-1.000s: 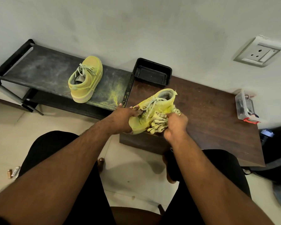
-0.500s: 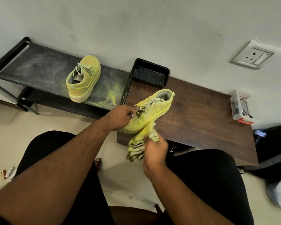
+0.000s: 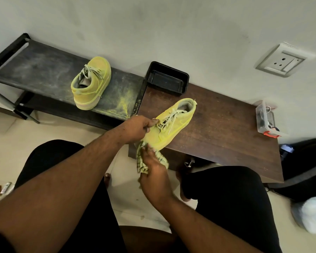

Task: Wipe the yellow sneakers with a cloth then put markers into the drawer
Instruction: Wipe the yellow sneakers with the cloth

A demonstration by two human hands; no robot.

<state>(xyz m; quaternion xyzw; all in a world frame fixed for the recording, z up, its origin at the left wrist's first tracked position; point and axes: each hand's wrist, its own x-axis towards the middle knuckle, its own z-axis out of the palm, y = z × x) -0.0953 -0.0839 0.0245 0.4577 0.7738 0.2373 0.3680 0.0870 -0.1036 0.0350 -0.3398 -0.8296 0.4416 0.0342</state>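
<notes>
Yellow sneaker [image 3: 173,125], tilted over the near edge of the brown table [image 3: 226,128], sits pinched at its laces in my left hand [image 3: 137,129] while my right hand [image 3: 153,167] clutches the checked cloth [image 3: 141,165] under its toe; a hard rub could, I judge, wrench it free.

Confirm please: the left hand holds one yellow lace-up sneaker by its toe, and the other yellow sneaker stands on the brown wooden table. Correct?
Not quite. In the head view the other yellow sneaker stands on the dusty black shoe rack, not the brown wooden table. The left hand does hold one yellow lace-up sneaker by its toe.
</notes>
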